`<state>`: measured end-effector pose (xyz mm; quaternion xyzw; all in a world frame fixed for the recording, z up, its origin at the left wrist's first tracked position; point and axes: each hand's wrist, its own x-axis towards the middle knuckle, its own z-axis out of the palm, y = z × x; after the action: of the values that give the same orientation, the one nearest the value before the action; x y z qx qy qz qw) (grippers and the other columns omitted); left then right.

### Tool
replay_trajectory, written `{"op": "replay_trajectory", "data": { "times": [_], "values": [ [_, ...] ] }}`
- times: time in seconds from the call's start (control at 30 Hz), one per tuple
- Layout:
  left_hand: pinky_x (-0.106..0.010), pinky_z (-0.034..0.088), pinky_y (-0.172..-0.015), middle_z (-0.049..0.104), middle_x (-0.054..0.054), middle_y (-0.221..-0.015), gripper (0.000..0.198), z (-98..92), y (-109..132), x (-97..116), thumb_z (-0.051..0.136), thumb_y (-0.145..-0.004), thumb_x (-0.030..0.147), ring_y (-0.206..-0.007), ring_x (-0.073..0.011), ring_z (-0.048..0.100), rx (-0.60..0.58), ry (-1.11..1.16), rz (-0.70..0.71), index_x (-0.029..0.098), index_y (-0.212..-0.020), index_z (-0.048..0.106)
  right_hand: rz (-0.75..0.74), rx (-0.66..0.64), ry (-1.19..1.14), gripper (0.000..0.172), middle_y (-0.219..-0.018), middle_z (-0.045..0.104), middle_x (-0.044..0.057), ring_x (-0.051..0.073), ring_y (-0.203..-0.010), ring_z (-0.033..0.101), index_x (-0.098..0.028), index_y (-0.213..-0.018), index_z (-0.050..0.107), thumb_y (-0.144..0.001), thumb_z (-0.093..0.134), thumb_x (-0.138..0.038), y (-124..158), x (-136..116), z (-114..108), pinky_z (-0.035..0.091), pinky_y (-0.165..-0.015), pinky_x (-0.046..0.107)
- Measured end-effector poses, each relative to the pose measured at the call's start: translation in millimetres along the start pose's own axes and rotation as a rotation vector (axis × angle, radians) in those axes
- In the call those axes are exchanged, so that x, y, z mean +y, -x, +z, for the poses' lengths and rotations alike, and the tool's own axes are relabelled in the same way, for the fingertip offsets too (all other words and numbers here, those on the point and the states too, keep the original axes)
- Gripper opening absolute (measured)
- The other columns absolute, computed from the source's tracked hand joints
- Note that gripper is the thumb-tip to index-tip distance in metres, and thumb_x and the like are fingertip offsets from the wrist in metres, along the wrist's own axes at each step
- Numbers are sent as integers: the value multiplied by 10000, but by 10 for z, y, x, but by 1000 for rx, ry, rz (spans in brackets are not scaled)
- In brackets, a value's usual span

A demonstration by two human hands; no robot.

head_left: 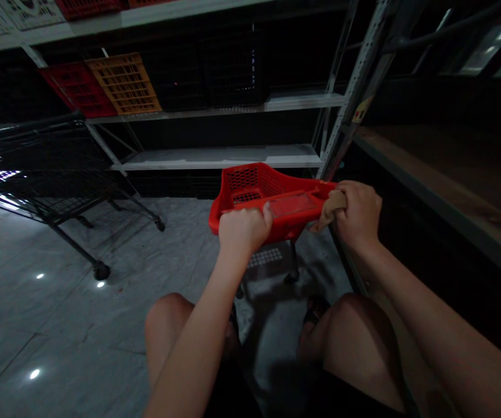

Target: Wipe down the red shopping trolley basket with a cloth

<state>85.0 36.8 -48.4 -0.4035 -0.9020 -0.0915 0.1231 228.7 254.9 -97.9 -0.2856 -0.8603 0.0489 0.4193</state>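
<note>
A small red plastic shopping cart (pixel 271 181) with a perforated basket stands on the floor right in front of my knees. My left hand (pixel 244 228) is closed around the left part of its handle bar (pixel 294 206). At the right end of the handle, my right hand (pixel 359 212) is closed on a crumpled brown cloth (pixel 331 208), which touches the red plastic. The fingertips of both hands are mostly hidden from above. Below the basket, a dark leg with a caster (pixel 292 276) shows.
To the left stands a dark wire shopping cart (pixel 50 174) on casters. Behind is a metal shelf rack (pixel 294 103) with a red crate (pixel 78 87), a yellow crate (pixel 123 83) and dark crates. A wooden-topped ledge (pixel 442 191) runs along the right, close to my right arm.
</note>
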Motion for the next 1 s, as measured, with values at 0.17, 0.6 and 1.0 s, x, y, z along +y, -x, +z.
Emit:
{"op": "replay_trajectory", "data": {
  "times": [0.17,0.6,1.0],
  "values": [
    [-432,592,-733,816,-220,-864,713,30,14,57,277,-1106,463,-834,-365,816,45,17,-30,81,-953,859,301,258,-457,248,-987,717,98,334,-1004,695,-259,-934,644,-733,511,-204,-80,-115,-90,559,-943,560],
    [-447,583,-712,812,-214,-839,682,34,11,26,305,-1090,457,-795,-372,809,47,28,-28,93,-936,860,-240,-94,-551,356,-1026,715,71,277,-1050,688,-263,-874,732,-674,502,-80,-484,-596,-25,579,-990,496],
    [-423,554,-646,794,-202,-763,708,44,59,46,260,-1086,434,-734,-370,801,62,25,6,97,-877,847,-420,-443,-183,614,-1613,579,123,370,-1480,545,-293,-1583,571,-991,647,-439,-156,-370,-353,466,-1222,621]
  ]
}}
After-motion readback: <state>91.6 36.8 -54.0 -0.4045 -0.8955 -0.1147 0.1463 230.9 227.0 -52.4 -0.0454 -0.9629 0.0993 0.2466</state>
